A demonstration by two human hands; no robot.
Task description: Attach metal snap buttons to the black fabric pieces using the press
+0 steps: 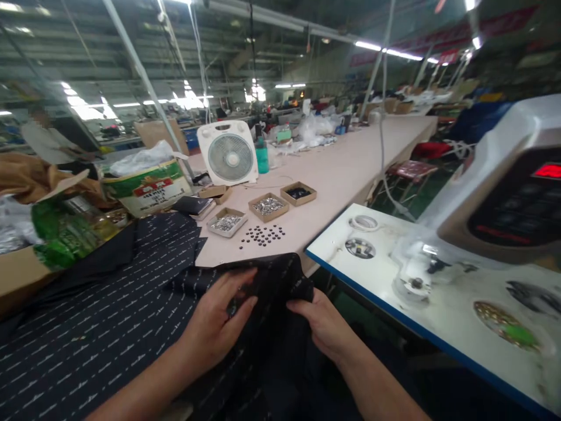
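Note:
A dark cloth (272, 316) with rows of small white marks hangs over the table's near edge between my two hands. My right hand (326, 324) pinches its right edge, thumb on top and the other fingers behind. On the cloth's left part lies my left hand (214, 318), its fingers stretched out and the thumb apart from them. More of the same patterned fabric (131, 304) is spread to the left. Just beyond the cloth, several small dark round pieces (263, 235) are scattered on the pale tabletop (337, 169).
Shallow boxes of small metal parts (269, 206) and of dark parts (298, 193) stand behind the scattered pieces. A white box fan (232, 158) and a teal bottle (262, 158) are farther back. To the right is a machine (504, 193) on a white, blue-edged table (346, 269). A person (48, 140) is at far left.

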